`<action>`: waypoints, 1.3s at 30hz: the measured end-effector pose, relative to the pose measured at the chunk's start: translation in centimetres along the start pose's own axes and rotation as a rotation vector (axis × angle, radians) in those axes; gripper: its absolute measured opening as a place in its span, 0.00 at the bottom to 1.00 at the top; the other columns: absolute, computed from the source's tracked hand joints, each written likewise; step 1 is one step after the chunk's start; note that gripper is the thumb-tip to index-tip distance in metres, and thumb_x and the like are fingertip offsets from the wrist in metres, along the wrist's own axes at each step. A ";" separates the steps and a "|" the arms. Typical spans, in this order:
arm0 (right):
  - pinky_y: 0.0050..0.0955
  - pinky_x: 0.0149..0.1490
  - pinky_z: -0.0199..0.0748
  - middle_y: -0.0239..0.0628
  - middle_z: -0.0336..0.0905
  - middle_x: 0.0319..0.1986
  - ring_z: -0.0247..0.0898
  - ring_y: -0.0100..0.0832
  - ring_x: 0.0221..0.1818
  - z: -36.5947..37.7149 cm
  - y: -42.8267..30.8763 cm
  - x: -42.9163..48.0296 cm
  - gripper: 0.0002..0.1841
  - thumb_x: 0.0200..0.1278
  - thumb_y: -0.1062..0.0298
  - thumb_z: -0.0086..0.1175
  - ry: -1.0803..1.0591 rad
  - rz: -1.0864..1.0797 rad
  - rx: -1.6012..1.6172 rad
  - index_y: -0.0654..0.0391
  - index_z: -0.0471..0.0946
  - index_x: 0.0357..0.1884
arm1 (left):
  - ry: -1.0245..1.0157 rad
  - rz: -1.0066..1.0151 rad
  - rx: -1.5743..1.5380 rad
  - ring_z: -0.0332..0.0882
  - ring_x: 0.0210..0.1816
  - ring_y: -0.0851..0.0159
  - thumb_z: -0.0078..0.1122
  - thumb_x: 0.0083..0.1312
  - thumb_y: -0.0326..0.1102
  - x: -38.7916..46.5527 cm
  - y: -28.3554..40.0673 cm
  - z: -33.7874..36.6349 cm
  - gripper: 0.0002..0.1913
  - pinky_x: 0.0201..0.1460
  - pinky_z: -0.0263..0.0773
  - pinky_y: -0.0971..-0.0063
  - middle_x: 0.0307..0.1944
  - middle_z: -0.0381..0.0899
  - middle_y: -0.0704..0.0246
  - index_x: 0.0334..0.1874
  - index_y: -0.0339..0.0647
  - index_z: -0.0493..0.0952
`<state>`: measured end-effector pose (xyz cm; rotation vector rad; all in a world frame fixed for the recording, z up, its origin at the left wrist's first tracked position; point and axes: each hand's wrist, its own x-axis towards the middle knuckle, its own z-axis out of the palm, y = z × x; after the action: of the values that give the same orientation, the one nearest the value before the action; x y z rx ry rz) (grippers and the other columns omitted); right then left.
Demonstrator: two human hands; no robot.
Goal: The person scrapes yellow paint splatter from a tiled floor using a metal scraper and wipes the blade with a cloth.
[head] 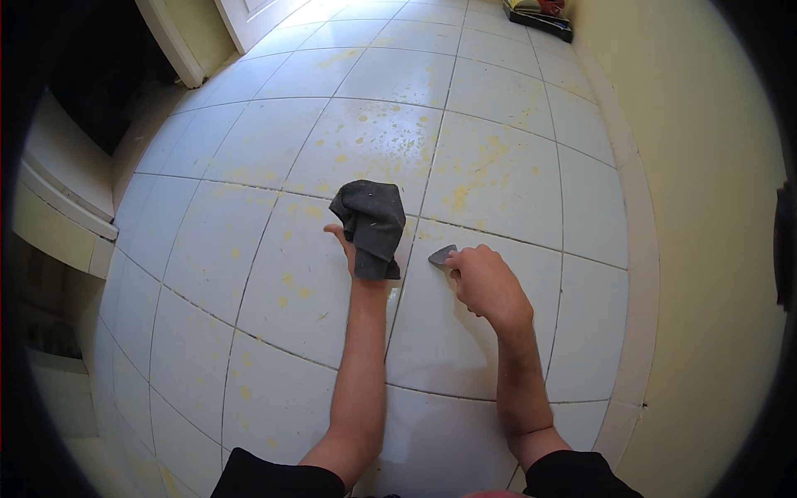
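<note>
A dark grey cloth (373, 218) is draped over my left hand (348, 252), covering the palm and most fingers; only the thumb and wrist show. How the hidden fingers sit under the cloth cannot be seen. My right hand (489, 280) grips a small scraper with a grey, flat blade (443, 256), its tip pointing left over the tiled floor (485, 348). The handle is hidden in my fist. Yellow spots (461, 198) of what looks like paint are scattered on the white tiles beyond both hands and to the left.
A yellow wall (697, 249) with a tiled skirting (644, 280) runs along the right. Doorways with pale frames (180, 56) and a white door (261, 18) are on the left. A black tray (538, 23) holding yellow and red items stands at the far right.
</note>
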<state>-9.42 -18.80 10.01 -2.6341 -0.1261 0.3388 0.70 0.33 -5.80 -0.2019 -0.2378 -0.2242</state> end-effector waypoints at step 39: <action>0.41 0.50 0.82 0.50 0.86 0.43 0.82 0.52 0.42 -0.9 -0.1 0.2 0.21 0.53 0.85 0.51 0.067 -0.026 0.019 0.63 0.86 0.49 | 0.413 0.210 0.460 0.84 0.52 0.58 0.55 0.68 0.47 -0.1 -2.1 5.5 0.21 0.58 0.79 0.65 0.54 0.84 0.63 0.58 0.42 0.79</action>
<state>-8.97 -19.10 10.77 -2.6193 -0.1343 0.2417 -1.10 -0.44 -0.25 0.2752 0.1449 0.0042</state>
